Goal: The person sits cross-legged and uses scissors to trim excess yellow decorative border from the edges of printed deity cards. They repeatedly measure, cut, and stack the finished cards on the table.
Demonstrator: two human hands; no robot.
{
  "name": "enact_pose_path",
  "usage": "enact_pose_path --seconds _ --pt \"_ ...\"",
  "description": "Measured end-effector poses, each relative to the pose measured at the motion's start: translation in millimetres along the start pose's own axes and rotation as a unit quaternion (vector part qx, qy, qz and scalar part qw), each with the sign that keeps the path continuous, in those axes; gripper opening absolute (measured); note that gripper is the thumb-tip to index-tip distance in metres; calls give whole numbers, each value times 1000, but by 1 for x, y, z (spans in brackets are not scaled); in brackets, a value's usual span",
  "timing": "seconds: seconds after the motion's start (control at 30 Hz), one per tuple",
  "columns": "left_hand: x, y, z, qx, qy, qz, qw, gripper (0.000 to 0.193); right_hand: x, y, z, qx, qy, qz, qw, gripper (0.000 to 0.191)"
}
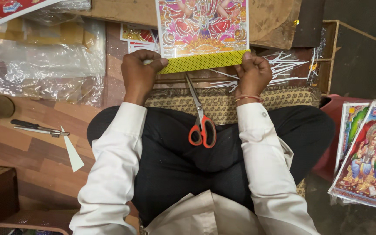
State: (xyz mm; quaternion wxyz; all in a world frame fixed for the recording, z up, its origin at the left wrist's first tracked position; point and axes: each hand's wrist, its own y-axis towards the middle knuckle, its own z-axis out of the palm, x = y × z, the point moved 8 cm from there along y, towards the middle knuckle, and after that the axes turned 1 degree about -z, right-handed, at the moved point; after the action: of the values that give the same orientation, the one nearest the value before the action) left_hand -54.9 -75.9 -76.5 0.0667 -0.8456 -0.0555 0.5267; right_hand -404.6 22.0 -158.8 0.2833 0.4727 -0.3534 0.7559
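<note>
A colourful printed picture with a yellow dotted strip along its near edge lies on the work surface in front of me. My left hand pinches the strip's left end between thumb and fingers. My right hand presses the strip's right end. Scissors with red handles rest on my lap, blades pointing toward the picture, untouched.
Thin white strips lie scattered to the right of the picture. Clear plastic sheets sit at the left. A small tool and a white paper offcut lie on the wooden floor. More printed pictures are stacked at the right.
</note>
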Motion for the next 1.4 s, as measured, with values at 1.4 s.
enact_pose_path --seconds 1.4 --pt "11 6 2 -39 20 -19 999 22 10 10 16 45 -56 -30 997 12"
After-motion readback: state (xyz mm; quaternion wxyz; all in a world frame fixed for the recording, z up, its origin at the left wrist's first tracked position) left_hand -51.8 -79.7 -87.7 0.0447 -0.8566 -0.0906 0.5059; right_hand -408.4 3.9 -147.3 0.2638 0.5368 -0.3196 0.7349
